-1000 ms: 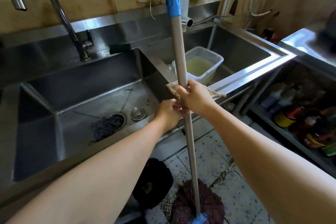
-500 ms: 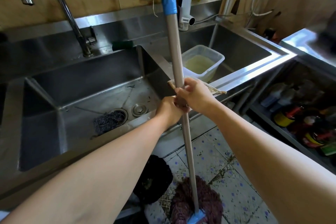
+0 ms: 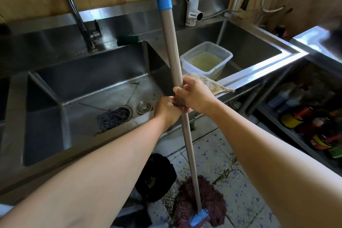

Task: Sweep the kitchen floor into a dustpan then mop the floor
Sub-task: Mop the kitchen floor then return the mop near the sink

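Two hands [image 3: 167, 110] gripping mop [image 3: 200, 203], beside sink edge [image 3: 259, 75]

I see open patterned tile floor [image 3: 218, 155] right of the maroon string mop head [image 3: 199, 201]. Left of it a black bag-like heap [image 3: 157, 177] blocks the way, under the stainless steel sink's front edge [image 3: 77, 153]. On the right, a low metal shelf of bottles [image 3: 305, 122] hems the floor in.
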A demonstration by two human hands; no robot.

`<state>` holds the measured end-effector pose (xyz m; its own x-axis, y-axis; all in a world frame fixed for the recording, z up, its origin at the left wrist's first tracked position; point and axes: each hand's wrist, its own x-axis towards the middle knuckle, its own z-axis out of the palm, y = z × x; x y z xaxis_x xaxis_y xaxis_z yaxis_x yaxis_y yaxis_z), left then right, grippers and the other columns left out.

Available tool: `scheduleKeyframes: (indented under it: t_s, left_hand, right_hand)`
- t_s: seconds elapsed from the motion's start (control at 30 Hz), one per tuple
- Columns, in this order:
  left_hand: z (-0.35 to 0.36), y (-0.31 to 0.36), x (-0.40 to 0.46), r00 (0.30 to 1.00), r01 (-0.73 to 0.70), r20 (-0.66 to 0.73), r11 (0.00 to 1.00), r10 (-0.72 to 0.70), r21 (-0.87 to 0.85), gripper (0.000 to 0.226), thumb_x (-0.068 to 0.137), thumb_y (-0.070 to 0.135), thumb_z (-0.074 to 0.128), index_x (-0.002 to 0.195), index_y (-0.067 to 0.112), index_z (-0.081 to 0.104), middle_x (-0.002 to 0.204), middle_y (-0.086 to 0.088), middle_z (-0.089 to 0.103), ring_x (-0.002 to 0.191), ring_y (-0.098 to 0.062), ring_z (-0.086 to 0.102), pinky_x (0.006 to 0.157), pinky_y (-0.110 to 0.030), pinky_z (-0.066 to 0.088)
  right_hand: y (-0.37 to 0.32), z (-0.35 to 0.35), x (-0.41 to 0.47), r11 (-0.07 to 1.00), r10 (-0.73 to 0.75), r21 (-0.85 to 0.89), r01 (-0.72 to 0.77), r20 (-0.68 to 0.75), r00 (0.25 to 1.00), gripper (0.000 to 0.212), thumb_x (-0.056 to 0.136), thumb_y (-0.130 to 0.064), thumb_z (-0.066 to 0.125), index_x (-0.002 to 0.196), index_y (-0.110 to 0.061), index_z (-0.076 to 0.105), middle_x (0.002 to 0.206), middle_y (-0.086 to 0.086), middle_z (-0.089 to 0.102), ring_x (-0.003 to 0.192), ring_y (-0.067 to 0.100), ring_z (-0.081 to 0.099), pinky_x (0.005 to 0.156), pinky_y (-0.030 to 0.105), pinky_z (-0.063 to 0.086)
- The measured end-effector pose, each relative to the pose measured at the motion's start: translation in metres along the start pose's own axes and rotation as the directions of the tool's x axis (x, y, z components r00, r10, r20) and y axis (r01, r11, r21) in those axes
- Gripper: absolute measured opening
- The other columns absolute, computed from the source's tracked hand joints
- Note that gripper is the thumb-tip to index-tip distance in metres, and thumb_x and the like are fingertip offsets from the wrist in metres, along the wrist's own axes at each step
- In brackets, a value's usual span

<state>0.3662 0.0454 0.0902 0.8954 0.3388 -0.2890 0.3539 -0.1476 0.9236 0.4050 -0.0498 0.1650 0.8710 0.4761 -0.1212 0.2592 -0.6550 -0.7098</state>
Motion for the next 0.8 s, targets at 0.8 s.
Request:
scheduleKeyframes:
  t_s: [0.8]
  left_hand:
    - [-0.003, 0.003, -0.009, 0.991, -0.120, -0.037, 0.975, 0.129, 0.186, 0.014, 0.076, 0.021, 0.075, 0.070, 0.025, 0.062, 0.070, 0.006, 0.066, 0.072, -0.015, 0.065, 0.078, -0.034, 0.056]
  right_hand:
    - [-0.015, -0.020, 0.017, 0.984, -0.106, 0.134, 0.119, -0.099, 0.989, 0.027, 0.092, -0.036, 0.055, 0.110, -0.018, 0.062, 0.099, 0.004, 0.070, 0.090, 0.021, 0.067, 0.088, 0.041, 0.054]
